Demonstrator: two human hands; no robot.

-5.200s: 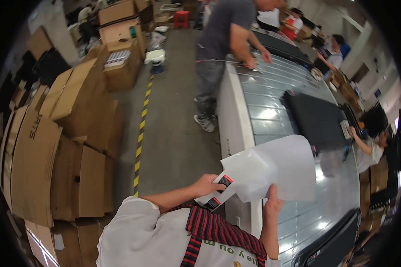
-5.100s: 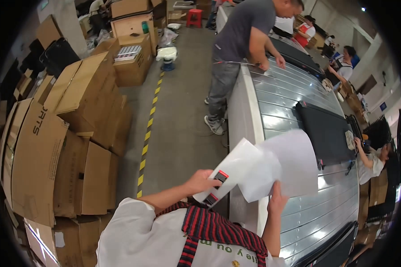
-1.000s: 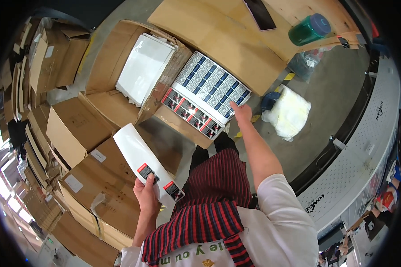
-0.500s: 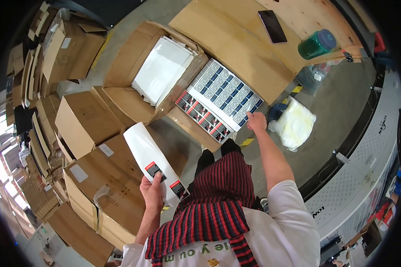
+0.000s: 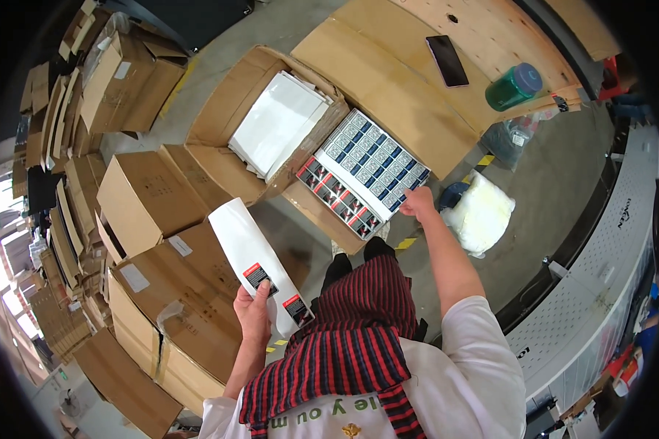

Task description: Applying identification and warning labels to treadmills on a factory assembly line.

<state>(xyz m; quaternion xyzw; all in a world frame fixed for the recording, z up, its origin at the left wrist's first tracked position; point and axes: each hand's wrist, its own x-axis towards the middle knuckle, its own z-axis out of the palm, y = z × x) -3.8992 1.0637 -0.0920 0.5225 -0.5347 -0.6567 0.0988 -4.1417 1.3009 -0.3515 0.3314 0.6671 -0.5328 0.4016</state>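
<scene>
My left hand [image 5: 252, 311] grips a long white strip of label backing paper [image 5: 238, 230] near its lower end, thumb on top. Two black-and-red warning stickers [image 5: 297, 310] remain on that end. With fingers curled together, my right hand [image 5: 417, 203] is at the near right corner of a sheet of blue-and-white labels [image 5: 373, 157]; whatever its fingertips may hold is too small to make out. Beside that sheet, a row of black-and-red stickers [image 5: 337, 192] lies along its near left side, on a cardboard surface.
An opened carton [image 5: 220, 102] holds a stack of white sheets [image 5: 278, 121]. A phone [image 5: 447, 61] and a green bottle [image 5: 511, 88] rest on the far surface. A padded stool [image 5: 483, 216] stands at right; several cartons [image 5: 190, 285] crowd the left.
My right hand's fingers have curled in at the label sheet's corner, where the index finger was stretched out. My left hand still holds the strip. The view has shifted slightly.
</scene>
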